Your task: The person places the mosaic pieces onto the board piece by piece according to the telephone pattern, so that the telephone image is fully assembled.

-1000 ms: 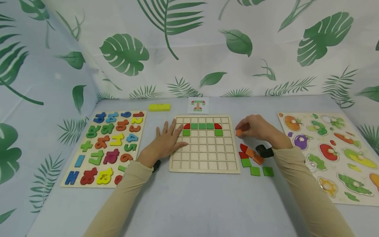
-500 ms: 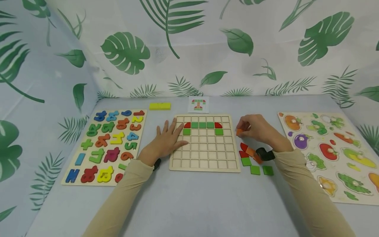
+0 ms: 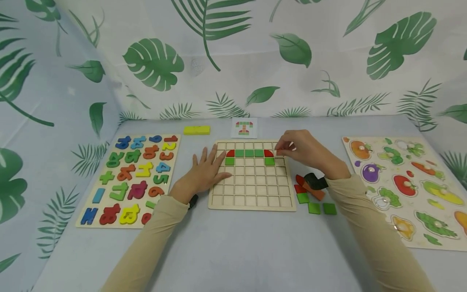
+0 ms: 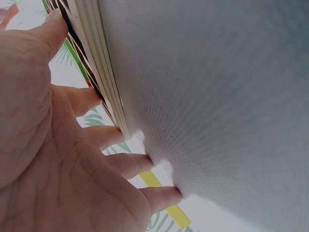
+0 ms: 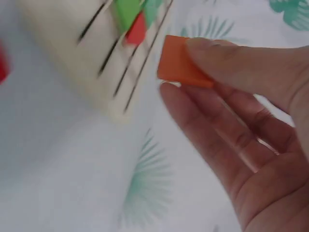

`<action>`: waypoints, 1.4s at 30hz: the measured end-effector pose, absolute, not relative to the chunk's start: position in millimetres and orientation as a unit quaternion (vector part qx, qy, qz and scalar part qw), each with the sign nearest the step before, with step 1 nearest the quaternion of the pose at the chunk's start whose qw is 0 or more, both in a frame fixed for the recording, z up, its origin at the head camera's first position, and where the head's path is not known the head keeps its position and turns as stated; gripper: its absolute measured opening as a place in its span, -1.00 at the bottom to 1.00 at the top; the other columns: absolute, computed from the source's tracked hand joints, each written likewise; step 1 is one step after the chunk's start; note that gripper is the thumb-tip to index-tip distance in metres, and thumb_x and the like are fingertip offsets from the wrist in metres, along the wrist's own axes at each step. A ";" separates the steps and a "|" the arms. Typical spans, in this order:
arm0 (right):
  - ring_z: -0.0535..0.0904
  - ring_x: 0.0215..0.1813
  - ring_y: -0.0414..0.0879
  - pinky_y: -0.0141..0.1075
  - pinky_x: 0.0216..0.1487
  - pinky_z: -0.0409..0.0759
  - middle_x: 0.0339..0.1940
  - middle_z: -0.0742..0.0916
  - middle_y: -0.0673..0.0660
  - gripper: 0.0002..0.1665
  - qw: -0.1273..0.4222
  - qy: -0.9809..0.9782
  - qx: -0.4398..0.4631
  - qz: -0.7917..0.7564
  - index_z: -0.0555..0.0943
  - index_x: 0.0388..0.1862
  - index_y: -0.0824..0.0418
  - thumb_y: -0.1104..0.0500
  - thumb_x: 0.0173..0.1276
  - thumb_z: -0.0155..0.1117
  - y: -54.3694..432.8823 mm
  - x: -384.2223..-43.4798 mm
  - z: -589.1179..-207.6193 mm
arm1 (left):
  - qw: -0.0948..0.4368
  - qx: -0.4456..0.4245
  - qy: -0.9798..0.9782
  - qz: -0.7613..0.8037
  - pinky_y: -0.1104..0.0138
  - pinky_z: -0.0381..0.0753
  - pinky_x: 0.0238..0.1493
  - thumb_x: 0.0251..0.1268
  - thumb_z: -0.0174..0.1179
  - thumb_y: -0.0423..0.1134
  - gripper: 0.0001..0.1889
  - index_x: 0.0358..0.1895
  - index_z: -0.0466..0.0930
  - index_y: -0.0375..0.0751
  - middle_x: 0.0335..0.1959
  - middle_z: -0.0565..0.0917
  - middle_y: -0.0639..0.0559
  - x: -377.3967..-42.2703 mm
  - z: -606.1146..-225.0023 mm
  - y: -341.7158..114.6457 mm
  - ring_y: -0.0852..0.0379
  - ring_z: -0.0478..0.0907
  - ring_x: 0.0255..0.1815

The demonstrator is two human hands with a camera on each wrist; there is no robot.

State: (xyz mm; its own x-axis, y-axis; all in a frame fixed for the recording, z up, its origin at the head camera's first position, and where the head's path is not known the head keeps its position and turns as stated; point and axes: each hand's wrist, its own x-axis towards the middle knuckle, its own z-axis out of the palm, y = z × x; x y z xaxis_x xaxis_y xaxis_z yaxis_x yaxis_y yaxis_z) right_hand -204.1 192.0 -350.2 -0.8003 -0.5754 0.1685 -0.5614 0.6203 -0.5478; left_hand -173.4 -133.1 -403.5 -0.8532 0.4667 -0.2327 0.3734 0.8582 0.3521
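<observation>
My left hand (image 3: pixel 202 174) lies spread at the left edge of the wooden grid board (image 3: pixel 251 201), thumb and index finger on it. In the left wrist view its fingers (image 4: pixel 128 164) are straight, some touching the cloth. My right hand (image 3: pixel 308 152) pinches an orange square tile (image 5: pixel 174 60) between thumb and fingers, over the board's upper right edge; the head view hardly shows this tile. On the grid, green tiles (image 3: pixel 249 153) form a row between two red quarter-round tiles (image 3: pixel 268 153), with a green square (image 3: pixel 269 161) below each red one.
Loose red, orange and green tiles (image 3: pixel 314 208) lie right of the board. A pattern card (image 3: pixel 244 128) and a yellow block (image 3: pixel 197 130) lie behind it. A number puzzle (image 3: pixel 136 172) stands at left, a vegetable puzzle (image 3: pixel 405 188) at right.
My right hand has moved left and away from me with the orange tile, from beside the board to over its upper right edge. The left hand stays in place.
</observation>
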 end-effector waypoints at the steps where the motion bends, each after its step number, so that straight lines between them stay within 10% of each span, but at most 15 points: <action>1: 0.72 -0.22 0.00 -0.02 -0.04 0.73 -0.31 0.74 0.10 -0.89 0.009 0.894 -0.326 -0.306 0.79 -0.23 0.35 0.47 0.29 0.49 187.3 -204.0 -348.8 | 0.158 0.221 0.951 0.148 -0.42 -0.32 0.51 0.68 -0.06 0.18 -0.15 0.74 -0.18 -0.18 0.72 -0.35 -0.33 -173.7 -403.4 -133.3 -0.45 -0.42 0.68; 42: 0.76 -0.10 0.12 -0.09 -0.05 0.73 -0.20 0.81 0.23 -0.85 0.035 0.877 -0.389 -0.281 0.82 -0.16 0.41 0.49 0.29 0.47 121.2 -216.7 -381.8 | 0.171 0.210 0.953 0.133 -0.40 -0.33 0.53 0.67 -0.10 0.23 -0.15 0.74 -0.18 -0.13 0.72 -0.36 -0.30 -174.7 -401.7 -131.8 -0.42 -0.43 0.68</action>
State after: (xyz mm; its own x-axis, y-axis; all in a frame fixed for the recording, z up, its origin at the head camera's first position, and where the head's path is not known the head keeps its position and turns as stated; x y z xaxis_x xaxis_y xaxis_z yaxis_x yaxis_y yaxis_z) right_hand -216.7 121.2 -381.8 -0.6954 -0.7015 0.1561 -0.6617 0.5403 -0.5199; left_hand -174.7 -131.8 -401.7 -0.8532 0.4466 -0.2694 0.3560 0.8761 0.3251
